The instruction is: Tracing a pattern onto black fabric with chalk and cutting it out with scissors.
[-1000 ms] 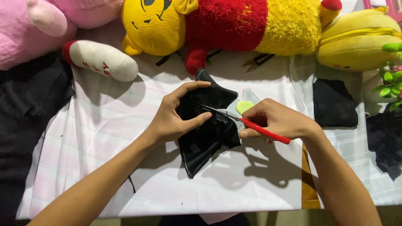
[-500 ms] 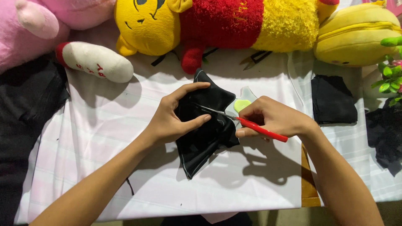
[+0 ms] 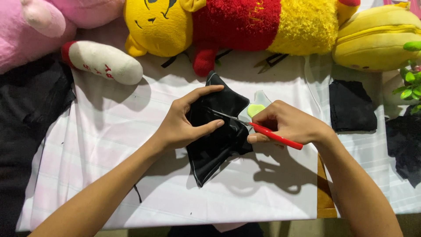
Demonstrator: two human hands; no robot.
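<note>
Head view | left hand [image 3: 182, 125] pins black fabric [image 3: 219, 136] | right hand [image 3: 285, 123] grips red-handled tool [image 3: 274, 135]

— Where does the view sit?
— On my head, looking steeply down and close over my left hand [image 3: 182, 125] and right hand [image 3: 285, 123] at the white-clothed bench [image 3: 109, 131]. There's just one view.
</note>
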